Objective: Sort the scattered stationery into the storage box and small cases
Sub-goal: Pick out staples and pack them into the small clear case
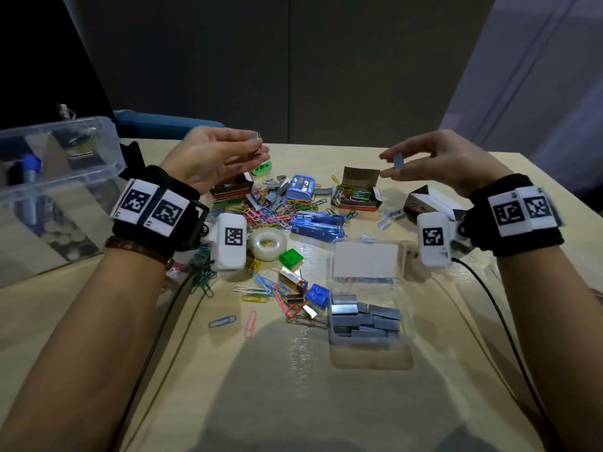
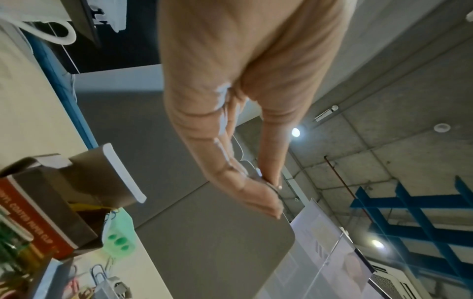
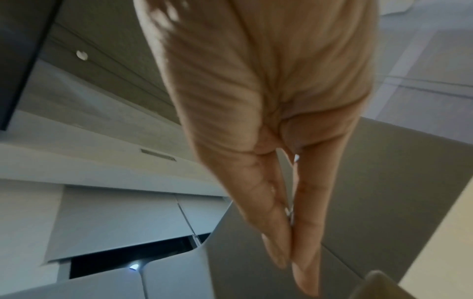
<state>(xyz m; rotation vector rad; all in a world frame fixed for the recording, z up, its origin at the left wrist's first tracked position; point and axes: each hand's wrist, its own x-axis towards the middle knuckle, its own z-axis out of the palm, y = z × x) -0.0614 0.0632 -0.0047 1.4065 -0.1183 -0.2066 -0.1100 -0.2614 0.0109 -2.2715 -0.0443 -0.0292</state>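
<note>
Head view, near edge first: pale wood-grain table (image 1: 293, 402), glossy, with reflections. On it a small clear plastic case (image 1: 368, 308), rectangular with rounded corners, lid hinged back and lying flat; its tray holds grey metal staple strips (image 1: 365, 319) stacked in blocks. Left of the case lie loose wire paper clips (image 1: 261, 290), vinyl-coated in blue, pink, yellow and green, plus a blue plastic block (image 1: 317, 295) and a green one (image 1: 291, 258). Further in: a translucent tape roll (image 1: 267, 245), ring-shaped; a blue translucent stapler (image 1: 318, 225) lying across the clip pile; more staple strips scattered among the clips. Behind these, an open card box (image 1: 357, 194), red and white, filled with coloured clips, and a second such box (image 1: 231, 189) under the left palm. At far left, a big clear storage box (image 1: 58, 177), lid raised, with a blue-capped marker inside.

Both hands are raised above the pile, palms turned inward, well apart. Right hand (image 1: 434, 161): thumb and forefinger pinch a short grey staple strip (image 1: 398, 162), other fingers spread loosely. Left hand (image 1: 212, 158): fingertips and thumb close on a small pale metallic piece (image 1: 256, 141), blurred; what it is I cannot tell. Left wrist view shows thumb pressed to fingertips (image 2: 263, 200) around that piece.
</note>
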